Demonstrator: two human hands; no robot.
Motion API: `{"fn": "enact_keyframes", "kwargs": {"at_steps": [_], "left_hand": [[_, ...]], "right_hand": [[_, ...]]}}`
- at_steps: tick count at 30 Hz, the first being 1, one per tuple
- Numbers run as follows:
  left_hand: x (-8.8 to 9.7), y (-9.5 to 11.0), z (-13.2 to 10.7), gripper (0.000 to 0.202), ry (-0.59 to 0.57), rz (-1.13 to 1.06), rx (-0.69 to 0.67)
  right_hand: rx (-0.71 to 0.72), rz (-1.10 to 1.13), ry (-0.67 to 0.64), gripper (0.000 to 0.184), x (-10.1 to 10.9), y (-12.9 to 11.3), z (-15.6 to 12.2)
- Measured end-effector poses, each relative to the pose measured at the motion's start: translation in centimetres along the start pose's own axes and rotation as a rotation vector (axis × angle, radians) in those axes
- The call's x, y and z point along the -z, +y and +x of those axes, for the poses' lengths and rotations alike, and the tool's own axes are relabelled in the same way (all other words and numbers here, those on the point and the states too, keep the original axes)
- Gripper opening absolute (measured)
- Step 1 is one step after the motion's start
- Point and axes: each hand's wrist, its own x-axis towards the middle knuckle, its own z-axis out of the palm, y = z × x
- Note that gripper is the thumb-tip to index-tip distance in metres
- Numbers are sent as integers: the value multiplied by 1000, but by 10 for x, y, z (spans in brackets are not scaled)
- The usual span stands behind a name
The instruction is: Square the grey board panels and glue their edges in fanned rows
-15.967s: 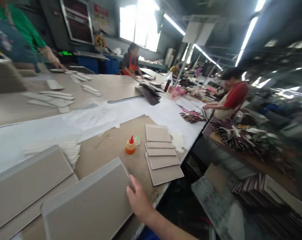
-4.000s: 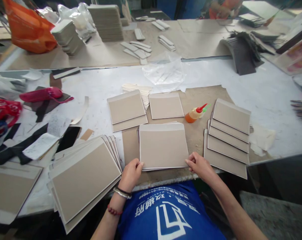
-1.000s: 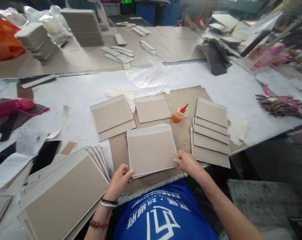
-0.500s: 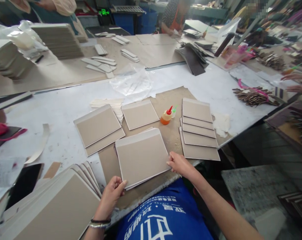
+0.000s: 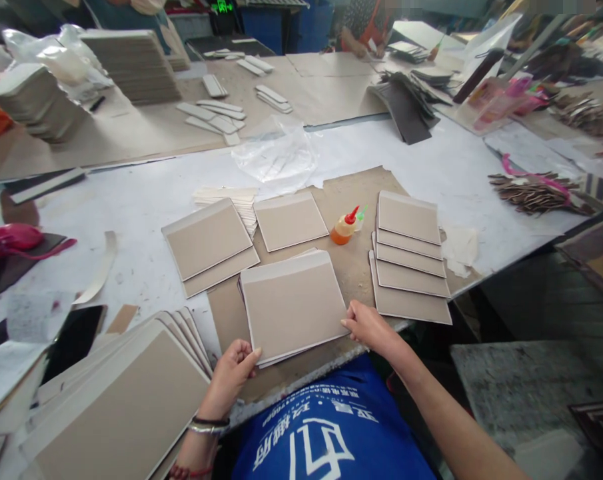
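Observation:
A beige rectangular panel (image 5: 296,307) with a paler strip along its far edge lies on a small stack of similar panels in front of me. My left hand (image 5: 236,369) pinches its near left corner, thumb on top. At its right edge, near the near right corner, my right hand (image 5: 370,327) grips with curled fingers. Two overlapping panels (image 5: 206,239) lie to the left, and a single panel (image 5: 291,221) sits beyond the stack. Several more overlap in a column (image 5: 408,263) on the right. A small bottle with orange liquid and a red nozzle (image 5: 343,230) stands between them.
Larger panels (image 5: 126,400) fan out at the near left, beside a dark phone (image 5: 74,340). Clear plastic film (image 5: 276,157) lies farther back. Tall board stacks (image 5: 131,67) stand at the far left. A person in an orange apron (image 5: 366,30) is across the table.
The camera view has shifted, so the table contents appear farther right and slightly higher. Both hands keep their hold on the top panel, which looks nearly unmoved on the stack.

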Motion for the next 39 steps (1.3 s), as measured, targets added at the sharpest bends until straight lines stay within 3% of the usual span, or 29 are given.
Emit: {"fn": "enact_keyframes", "kwargs": {"at_steps": [10, 26, 39], "left_hand": [[2, -11, 5, 36, 1, -68, -23], [2, -12, 6, 36, -9, -64, -15], [1, -3, 3, 38, -10, -49, -5]], "right_hand": [[37, 68, -28, 13, -12, 21, 13], [17, 90, -61, 15, -5, 10, 7], [27, -143, -52, 10, 1, 1, 7]]}}
